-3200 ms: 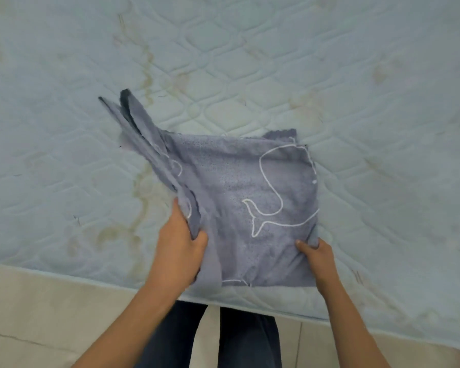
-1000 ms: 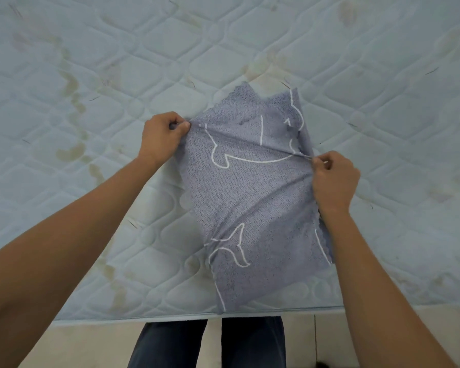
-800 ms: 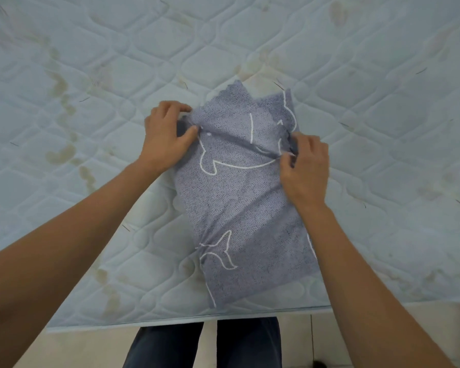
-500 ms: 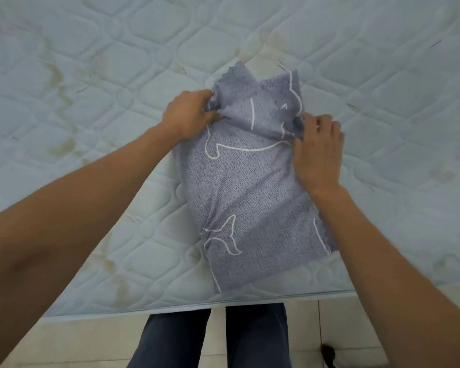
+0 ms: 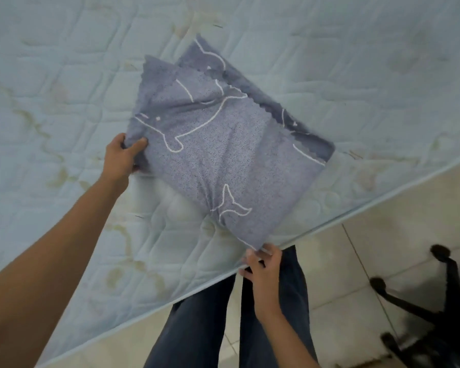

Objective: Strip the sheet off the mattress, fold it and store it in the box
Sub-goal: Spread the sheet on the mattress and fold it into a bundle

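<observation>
Sheet [image 5: 218, 155], folded, on bare mattress [image 5: 64, 75]: your left hand [image 5: 120, 160] pinches its left corner, your right hand [image 5: 263, 264] its near corner. Lift both together, keeping layers stacked.

Person, seen from the head camera; landmark: the mattress [image 5: 64, 75], pale quilted.

- Left forearm [image 5: 51, 261]: bare from the frame's edge to the wrist, no sleeve in view, no watch or band. Lies over the mattress.
- Left hand [image 5: 121, 158]: bare, no ring or glove visible.
- Right forearm [image 5: 279, 333]: bare, no sleeve in view, nothing worn at the wrist. Lies off the mattress's near edge.
- Right hand [image 5: 263, 266]: bare, ungloved; short nails, plain.
- Trousers [image 5: 197, 328]: dark navy-grey cloth, long, loose straight legs, faint lengthwise creases. Both legs show below the mattress's near edge; feet out of frame.
</observation>
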